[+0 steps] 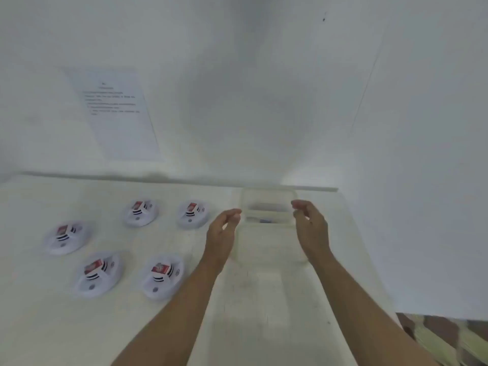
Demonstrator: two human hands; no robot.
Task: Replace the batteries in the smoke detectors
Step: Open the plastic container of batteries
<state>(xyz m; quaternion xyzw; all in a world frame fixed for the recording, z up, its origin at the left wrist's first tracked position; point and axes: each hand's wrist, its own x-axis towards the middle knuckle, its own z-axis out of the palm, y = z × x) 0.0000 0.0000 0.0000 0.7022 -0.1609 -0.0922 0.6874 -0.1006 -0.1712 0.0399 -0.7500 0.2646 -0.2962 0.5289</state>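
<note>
On the left part of the white worktop (31, 299) you have five smoke detectors, white discs lying flat and apart from one another. The far-left detector (67, 237) sits alone. Nearer you are the front-left detector (97, 273) and the front-middle detector (161, 276). Farther back are the back-left detector (141, 212) and the back-right detector (192, 213). Each carries a red-and-white battery on top, for example the battery (160, 268) on the front-middle one. The blur hides how the batteries are seated.

Above the detectors, a printed sheet (116, 114) is stuck to the wall; its text is too soft to read.

Your left grip (223, 231) hovers just right of the back-right detector, its fingers loosely curved and apart from the thumb, pinching nothing. Just beside its fingertips stands a clear plastic container (268, 196) near the back edge of the worktop, with something dark and blurred inside. Your right grip (310, 228) is at the container's other side, likewise loosely curved and spread, with nothing in it. You cannot tell whether either grip touches the container.

At the lower right corner a patterned floor (449, 339) shows.
</note>
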